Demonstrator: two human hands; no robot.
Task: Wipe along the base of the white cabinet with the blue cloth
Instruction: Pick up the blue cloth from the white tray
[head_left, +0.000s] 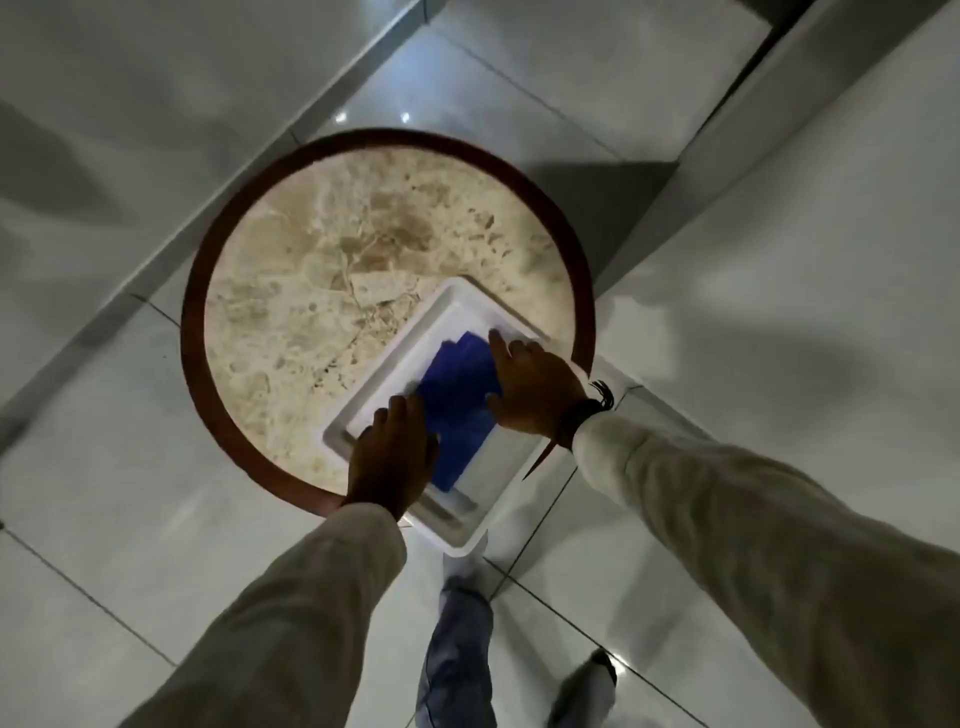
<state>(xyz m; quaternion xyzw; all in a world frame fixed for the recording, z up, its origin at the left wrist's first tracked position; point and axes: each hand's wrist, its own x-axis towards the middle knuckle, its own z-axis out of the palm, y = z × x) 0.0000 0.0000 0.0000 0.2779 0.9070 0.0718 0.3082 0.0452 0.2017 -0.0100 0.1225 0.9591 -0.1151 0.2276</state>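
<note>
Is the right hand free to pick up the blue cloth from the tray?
Probably yes. The right hand already rests on the blue cloth in the white tray, nothing covering it, though the left hand also presses its edge.

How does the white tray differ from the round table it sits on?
The white tray is rectangular, while the round table is a circle. The tray is plain white; the table has a mottled beige stone top inside a dark reddish-brown rim. The tray holds a blue cloth that both hands touch; the rest of the table top is bare. One tray corner overhangs the table's edge.
</note>
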